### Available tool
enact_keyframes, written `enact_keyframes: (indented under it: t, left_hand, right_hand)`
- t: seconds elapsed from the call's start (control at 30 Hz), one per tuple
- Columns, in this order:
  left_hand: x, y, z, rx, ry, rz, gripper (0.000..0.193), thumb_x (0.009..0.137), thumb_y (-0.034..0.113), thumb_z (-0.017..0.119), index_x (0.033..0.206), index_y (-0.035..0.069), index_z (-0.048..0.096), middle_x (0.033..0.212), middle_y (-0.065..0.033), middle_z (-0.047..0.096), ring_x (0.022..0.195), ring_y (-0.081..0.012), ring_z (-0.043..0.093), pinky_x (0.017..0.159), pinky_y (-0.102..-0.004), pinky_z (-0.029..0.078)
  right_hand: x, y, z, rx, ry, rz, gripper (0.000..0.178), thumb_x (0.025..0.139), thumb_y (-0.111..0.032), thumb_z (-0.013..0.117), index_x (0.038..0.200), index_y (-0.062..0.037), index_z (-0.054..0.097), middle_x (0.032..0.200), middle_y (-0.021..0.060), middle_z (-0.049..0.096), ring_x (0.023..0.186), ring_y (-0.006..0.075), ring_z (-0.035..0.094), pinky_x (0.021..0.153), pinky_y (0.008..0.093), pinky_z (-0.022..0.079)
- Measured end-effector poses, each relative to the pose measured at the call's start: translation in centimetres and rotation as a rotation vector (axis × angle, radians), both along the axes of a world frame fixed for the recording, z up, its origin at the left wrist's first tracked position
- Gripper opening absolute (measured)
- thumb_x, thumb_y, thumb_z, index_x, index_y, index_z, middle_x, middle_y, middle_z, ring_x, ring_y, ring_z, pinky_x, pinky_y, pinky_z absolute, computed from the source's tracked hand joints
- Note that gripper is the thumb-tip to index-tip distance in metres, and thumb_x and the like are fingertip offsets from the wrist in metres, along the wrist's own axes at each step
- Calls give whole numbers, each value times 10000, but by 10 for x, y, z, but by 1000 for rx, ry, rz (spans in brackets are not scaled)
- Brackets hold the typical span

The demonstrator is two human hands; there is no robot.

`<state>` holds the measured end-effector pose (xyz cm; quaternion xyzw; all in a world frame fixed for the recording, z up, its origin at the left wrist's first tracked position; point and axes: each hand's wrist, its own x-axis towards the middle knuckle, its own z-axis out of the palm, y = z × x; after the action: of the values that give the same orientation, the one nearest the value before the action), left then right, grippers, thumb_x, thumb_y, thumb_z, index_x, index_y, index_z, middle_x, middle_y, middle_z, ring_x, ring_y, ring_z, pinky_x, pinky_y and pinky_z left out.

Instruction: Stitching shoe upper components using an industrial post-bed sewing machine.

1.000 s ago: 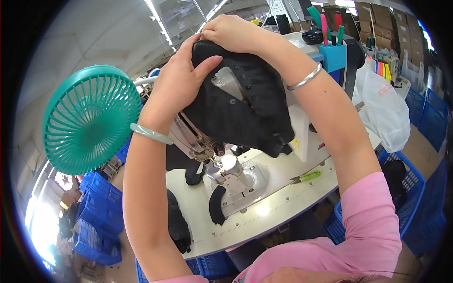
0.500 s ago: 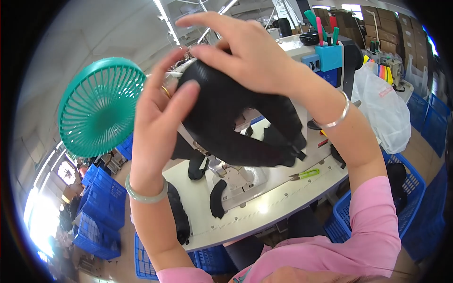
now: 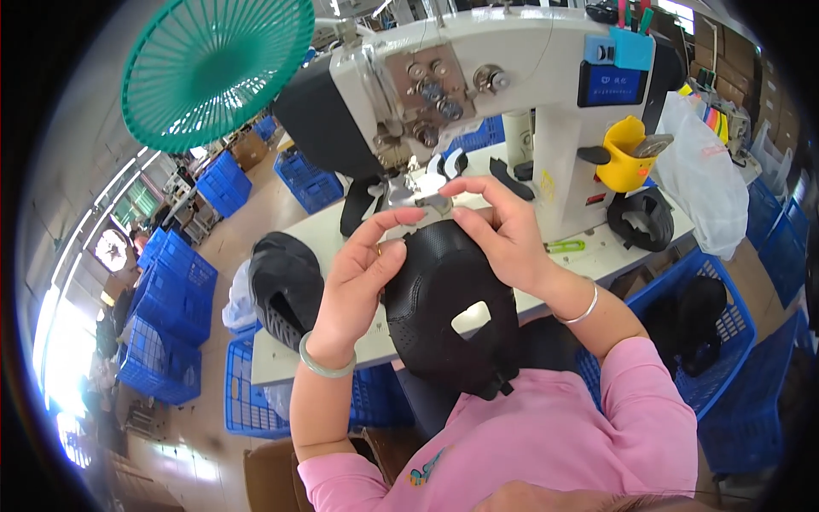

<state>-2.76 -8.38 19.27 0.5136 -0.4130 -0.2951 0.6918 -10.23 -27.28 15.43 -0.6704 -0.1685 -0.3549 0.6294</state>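
Note:
A black shoe upper, with perforated panels and an opening in its middle, hangs between my hands in front of the sewing machine. My left hand pinches its far left edge between thumb and fingers. At the far right edge, my right hand is closed on the same upper, with thumb and index finger near the rim. That far edge lies close to the machine's metal sewing head. The near end of the upper reaches down toward my pink shirt.
More black uppers are piled on the table's left end. Green-handled thread snips and a curled black piece lie at right. A green fan stands far left. Blue crates flank me. A yellow holder is fixed to the machine.
Both hands have come down and nearer to me with the shoe upper, which now hangs lower with its opening toward me. The view has shifted, showing more of the sewing machine.

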Motion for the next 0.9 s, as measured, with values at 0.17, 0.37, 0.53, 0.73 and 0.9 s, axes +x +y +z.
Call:
enact_keyframes:
  t: [0.17,0.37,0.53,0.73,0.9]
  left_hand:
    - [-18,15,-25,37,40,-47,478,869,-4,547,1336,-15,445,1142,-93,617,1058,-135,589,942,-260,451]
    - [-30,27,-42,-19,65,15,507,823,-15,547,1321,-26,455,1160,-109,608,1087,-154,576,969,-266,430]
    - [-35,31,-41,79,90,35,488,794,-29,592,1270,-7,485,1049,-90,644,959,-116,605,856,-237,473]
    - [-36,30,-56,187,-135,194,459,755,-86,615,1179,27,479,912,-53,649,831,-72,581,735,-202,469]
    - [-34,35,-71,153,-36,133,474,764,-54,579,1213,34,453,998,-84,639,897,-107,585,804,-226,465]
  right_hand:
    - [-16,23,-30,29,46,-13,244,967,-43,525,1207,0,522,818,-2,627,647,5,550,542,168,406]
    - [-27,37,-46,5,131,-30,237,970,-48,521,1202,3,528,802,-4,619,639,-2,537,541,166,406]
    - [-33,44,-51,-40,156,-110,241,972,-46,516,1209,-5,522,728,-15,604,610,-1,502,524,173,368]
    - [-32,53,-70,91,157,-75,203,946,-43,566,1145,-11,549,850,24,637,609,8,525,525,187,386]
    - [-32,53,-78,300,268,86,186,957,-59,565,1136,-13,551,812,21,647,670,19,563,565,175,424]
